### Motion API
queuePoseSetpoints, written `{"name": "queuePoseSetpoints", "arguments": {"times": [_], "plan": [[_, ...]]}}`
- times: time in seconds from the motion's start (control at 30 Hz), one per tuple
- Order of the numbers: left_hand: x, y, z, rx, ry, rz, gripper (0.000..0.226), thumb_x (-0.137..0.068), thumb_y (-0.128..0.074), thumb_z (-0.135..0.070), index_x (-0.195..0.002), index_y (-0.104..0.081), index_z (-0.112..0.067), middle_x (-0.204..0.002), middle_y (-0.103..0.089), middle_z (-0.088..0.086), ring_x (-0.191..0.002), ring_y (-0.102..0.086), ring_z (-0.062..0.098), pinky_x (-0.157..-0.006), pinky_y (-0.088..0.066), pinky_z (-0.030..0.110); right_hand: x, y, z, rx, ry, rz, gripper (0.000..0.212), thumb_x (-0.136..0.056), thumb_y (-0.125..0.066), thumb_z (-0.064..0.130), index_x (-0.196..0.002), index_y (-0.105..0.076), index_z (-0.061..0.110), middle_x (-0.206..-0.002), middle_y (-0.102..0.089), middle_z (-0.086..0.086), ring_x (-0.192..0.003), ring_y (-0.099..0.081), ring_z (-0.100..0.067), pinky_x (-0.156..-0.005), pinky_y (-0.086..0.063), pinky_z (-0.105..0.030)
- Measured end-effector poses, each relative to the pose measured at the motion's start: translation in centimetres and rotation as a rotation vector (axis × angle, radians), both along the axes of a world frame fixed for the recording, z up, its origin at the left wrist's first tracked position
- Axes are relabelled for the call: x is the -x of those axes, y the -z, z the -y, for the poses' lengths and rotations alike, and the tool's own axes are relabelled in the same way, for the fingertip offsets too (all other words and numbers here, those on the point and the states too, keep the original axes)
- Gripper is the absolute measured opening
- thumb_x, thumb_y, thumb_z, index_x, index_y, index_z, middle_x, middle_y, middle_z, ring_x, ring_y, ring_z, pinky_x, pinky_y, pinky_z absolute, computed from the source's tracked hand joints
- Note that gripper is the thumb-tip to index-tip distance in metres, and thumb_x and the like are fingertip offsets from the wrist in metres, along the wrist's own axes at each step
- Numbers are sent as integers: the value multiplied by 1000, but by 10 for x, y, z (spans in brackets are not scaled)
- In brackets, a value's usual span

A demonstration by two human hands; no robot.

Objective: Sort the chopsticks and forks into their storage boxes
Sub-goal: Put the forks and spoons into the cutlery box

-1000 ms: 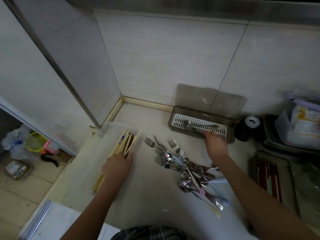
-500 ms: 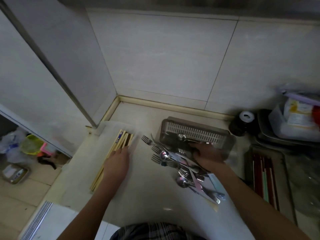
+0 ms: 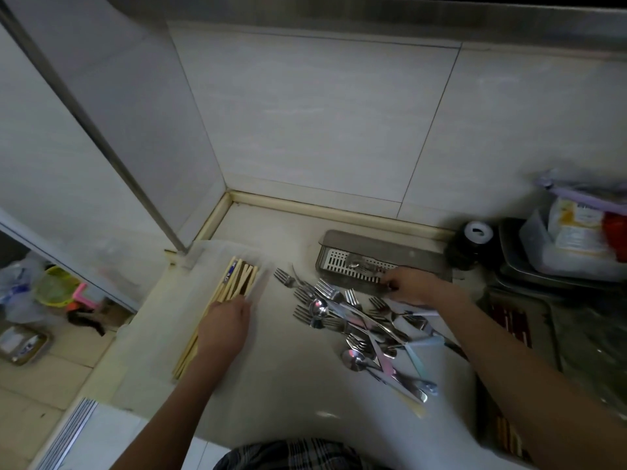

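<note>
surface (image 3: 271, 385): pale counter set in a tiled corner, wall tiles behind and to the left.
chopsticks (image 3: 234, 283): bundle of light wooden sticks lying in a clear, shallow box (image 3: 217, 252) on the left part of the surface; tips point toward the corner, the near ends run out past the wrist.
left hand (image 3: 224, 322): palm down on the chopsticks, fingers fairly straight and close together, fingertips pressing on the bundle near its middle; no curl round them that i can see.
forks (image 3: 325, 293): loose pile in the middle of the surface, tines mostly toward the left and the wall, mixed with spoons (image 3: 319, 308) and some pastel-handled cutlery (image 3: 417, 361); pile lies between the two arms.
grey box (image 3: 383, 256): rectangular, with a white slotted insert, against the back wall to the right of the pile; one or two metal pieces already lying on the slats.
right hand (image 3: 414, 286): at the near edge of the grey box, fingers curled; a thin dark thing shows at the fingertips, cannot tell what it is or whether it is the box's rim.
right side: dark roll with a white top (image 3: 478, 234) just beside the grey box; stacked trays and a clear container (image 3: 559, 252) beyond it; a dark tray with red sticks (image 3: 512, 323) nearer the arm.
left edge: floor below, with bags and small coloured items (image 3: 57, 290).
</note>
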State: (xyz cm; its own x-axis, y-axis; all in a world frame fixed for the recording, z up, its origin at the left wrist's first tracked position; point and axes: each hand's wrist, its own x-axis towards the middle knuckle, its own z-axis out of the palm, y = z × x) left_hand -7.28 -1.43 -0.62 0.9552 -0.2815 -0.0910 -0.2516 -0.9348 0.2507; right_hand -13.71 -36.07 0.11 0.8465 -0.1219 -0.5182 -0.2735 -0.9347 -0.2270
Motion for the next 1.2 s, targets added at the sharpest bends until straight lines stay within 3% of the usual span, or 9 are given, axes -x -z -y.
{"name": "queuePoseSetpoints", "arguments": {"times": [0.1,0.23,0.37,0.53,0.63,0.8,0.93,1.07,1.2], "plan": [[1,1,-2,18,-9,-3,32,-98,-37,-30,-90,-60,-9,-91,-65,18,-97,-56,35,-72,-46,38,4,-13,3,-160,89,49,40,-89,-50,57,-120,-56,31,-118,-55,6,-108,-53,-19,-93,-42,-35],[2,3,-4,34,-37,-10,33,-97,-37,-32,-89,-60,-9,-88,-64,19,-95,-57,35,-72,-47,39,-10,-28,12,-192,330,469,28,-96,-45,43,-93,-63,21,-83,-64,-1,-81,-61,-23,-74,-48,-33],[2,4,-4,36,-34,2,32,-96,-40,-32,-89,-60,-8,-87,-64,20,-93,-58,36,-72,-47,39,-13,-22,14,-114,315,398,24,-95,-51,27,-113,-64,18,-108,-68,-6,-93,-63,-26,-83,-51,-36],[2,6,-2,-17,-47,30,29,-95,-42,-32,-91,-60,-9,-92,-64,18,-93,-57,36,-73,-47,39,35,-3,-30,29,202,686,7,-88,-59,17,-94,-61,18,-83,-61,1,-72,-55,-15,-62,-47,-29],[1,10,-3,-46,-34,58,29,-95,-42,-31,-94,-60,-8,-100,-63,16,-96,-55,36,-75,-46,40,77,24,-55,167,34,644,15,-78,-70,17,-87,-58,20,-75,-61,0,-64,-58,-17,-54,-45,-28],[2,7,0,-92,-44,16,32,-96,-39,-34,-102,-57,-9,-107,-61,15,-102,-53,35,-79,-46,41,105,65,-72,148,412,403,32,-85,-65,22,-115,-59,15,-112,-63,-11,-110,-56,-35,-92,-45,-50],[6,3,1,-137,28,109,30,-91,-48,-33,-105,-55,-7,-100,-64,17,-96,-56,36,-78,-44,43,103,57,-76,148,426,332,36,-86,-58,13,-122,-51,13,-125,-56,-12,-123,-43,-33,-102,-37,-41],[14,3,10,-79,214,377,43,-84,-35,-33,-109,-57,-6,-103,-63,15,-98,-57,34,-81,-44,43,100,46,-76,141,447,441,22,-86,-53,2,-107,-54,9,-108,-60,-11,-103,-55,-27,-84,-43,-35],[30,-1,44,50,466,443,41,-89,-41,-28,-126,-50,-14,-124,-59,5,-120,-51,22,-102,-37,42,107,33,-80,-61,595,732,6,-94,-48,6,-90,-52,10,-87,-58,-8,-73,-57,-25,-60,-48,-38]]}}
